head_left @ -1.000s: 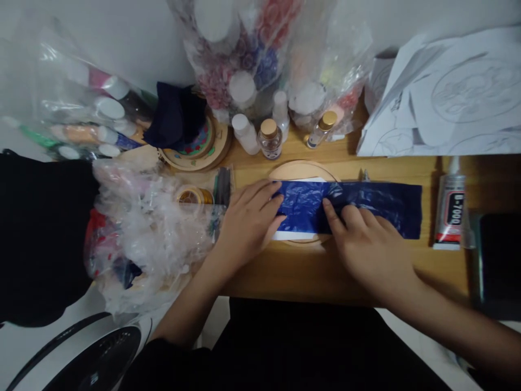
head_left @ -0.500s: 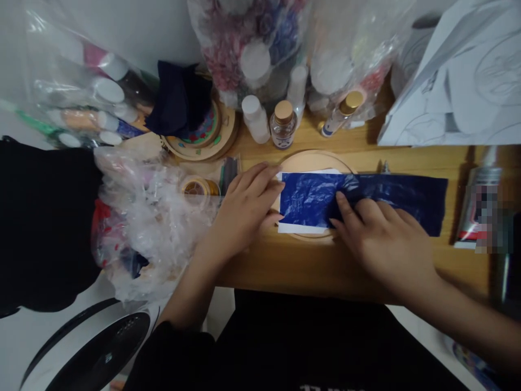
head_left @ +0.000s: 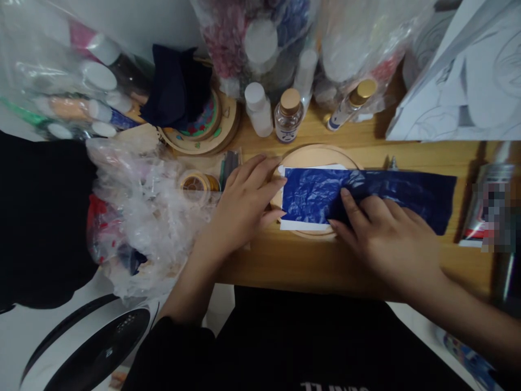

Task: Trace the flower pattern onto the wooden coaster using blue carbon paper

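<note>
A long, crinkled blue sheet (head_left: 313, 194) lies over white paper (head_left: 303, 225), whose edges show at its top and bottom. Both rest on a round wooden disc (head_left: 317, 156). My left hand (head_left: 246, 203) is at the left end of the sheet and disc, fingers apart, thumb and fingertips touching the edge. My right hand (head_left: 386, 236) lies on the dark right part of the sheet, with its index finger and thumb spread on the sheet and the other fingers bent. Neither hand grips anything visibly.
Behind the disc stand a white-capped bottle (head_left: 259, 111), a glass bottle (head_left: 288, 117) and a gold-capped vial (head_left: 352, 103). Crumpled plastic (head_left: 150, 217) and a tape roll (head_left: 194, 186) are left. A metal tube (head_left: 486, 201) lies right; drawn papers (head_left: 459, 98) are at the upper right.
The view has shifted slightly, so the disc and sheet appear a little higher and further right. Both hands keep nearly the same places on the sheet.
</note>
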Available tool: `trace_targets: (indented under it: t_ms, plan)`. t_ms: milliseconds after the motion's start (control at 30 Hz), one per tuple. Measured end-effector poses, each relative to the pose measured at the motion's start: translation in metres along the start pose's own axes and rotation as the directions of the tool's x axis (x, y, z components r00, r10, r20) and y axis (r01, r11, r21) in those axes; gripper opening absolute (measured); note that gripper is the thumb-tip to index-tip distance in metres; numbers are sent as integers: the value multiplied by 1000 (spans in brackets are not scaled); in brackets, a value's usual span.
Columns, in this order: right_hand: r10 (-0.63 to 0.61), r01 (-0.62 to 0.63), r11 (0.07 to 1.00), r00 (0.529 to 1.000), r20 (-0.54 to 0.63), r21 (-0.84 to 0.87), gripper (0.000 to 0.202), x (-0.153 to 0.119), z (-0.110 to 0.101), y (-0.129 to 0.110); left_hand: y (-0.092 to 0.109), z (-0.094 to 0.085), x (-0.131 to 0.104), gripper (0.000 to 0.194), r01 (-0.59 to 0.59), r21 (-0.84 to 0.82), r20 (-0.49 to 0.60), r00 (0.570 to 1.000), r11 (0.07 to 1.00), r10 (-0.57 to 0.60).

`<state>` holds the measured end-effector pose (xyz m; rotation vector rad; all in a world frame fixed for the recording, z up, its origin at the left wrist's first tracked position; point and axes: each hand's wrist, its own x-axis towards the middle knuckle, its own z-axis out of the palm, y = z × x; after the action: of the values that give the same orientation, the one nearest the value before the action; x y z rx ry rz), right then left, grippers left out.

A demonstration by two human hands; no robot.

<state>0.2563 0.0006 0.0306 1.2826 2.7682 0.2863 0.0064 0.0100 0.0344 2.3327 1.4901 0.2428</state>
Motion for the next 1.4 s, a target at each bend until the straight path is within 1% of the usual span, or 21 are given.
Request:
trace_targets:
  t_ms: [100,233,467,700,800,967,1233,1400]
  plan:
    - [-7,7,1000,1000,-20,8,43,0,0,0,0,0,0,41,4,-4,-3,1000,1000,-4]
    - [6,-6,1000,1000,28,3,45,-1,1,0,0,0,0,40,9,-27,-5,1000,1000,-9]
    - [21,-22,1000,999,41,19,45,-1,1,-1,0,2,-1,41,1,-22,-16,1000,1000,-1]
    - [6,-4,999,999,-44,35,44,-2,2,0,-1,2,-1,39,-4,-21,-25,1000,1000,3]
    - [10,-8,999,999,-49,33,44,-2,2,-1,-1,2,-2,41,-16,-11,-36,999,1000,15]
    - [17,-15,999,999,-44,33,43,-2,2,-1,0,2,-1,40,-11,3,-14,1000,1000,11]
    - [22,-19,999,998,-54,42,44,-1,2,-1,5,0,0,41,-20,58,9,1000,998,19]
    - [15,-12,999,997,-73,39,43,-1,2,-1,13,-2,3,40,-45,145,-4,999,988,46]
